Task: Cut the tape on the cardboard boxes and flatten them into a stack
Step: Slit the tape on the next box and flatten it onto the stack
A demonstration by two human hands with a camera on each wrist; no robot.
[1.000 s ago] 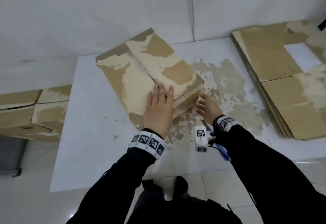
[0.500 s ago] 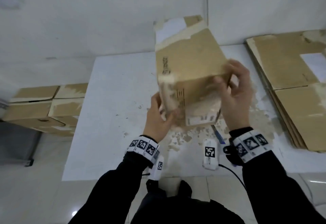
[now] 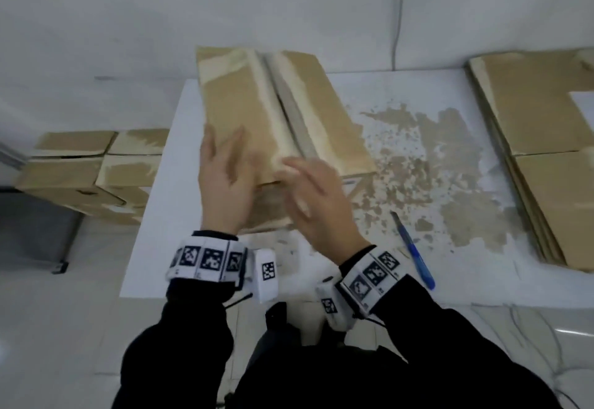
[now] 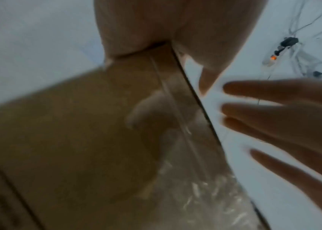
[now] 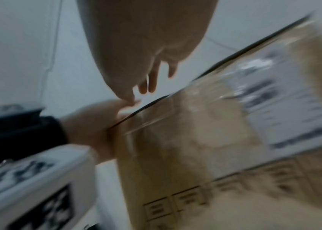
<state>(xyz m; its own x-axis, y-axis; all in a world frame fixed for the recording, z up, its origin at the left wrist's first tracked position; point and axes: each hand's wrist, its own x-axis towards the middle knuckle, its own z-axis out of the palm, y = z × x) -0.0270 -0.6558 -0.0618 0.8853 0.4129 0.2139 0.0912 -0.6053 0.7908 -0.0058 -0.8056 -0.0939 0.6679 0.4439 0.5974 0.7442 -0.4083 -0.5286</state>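
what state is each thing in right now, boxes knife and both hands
cardboard box: on the table, still box-shaped, taped seam up
left hand: open, fingers flat on the box top
right hand: open, at the box's near end; contact blurred
blue knife: lying on the table, untouched
flattened stack: flat, at the right
unflattened boxes: piled at the left

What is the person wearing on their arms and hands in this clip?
Both hands, the left hand and the right hand, are bare, with no gloves. Both arms are in black long sleeves. Each wrist carries a white band printed with square black-and-white code markers, with a small white camera block attached beside it. Thin black cables run from the blocks.
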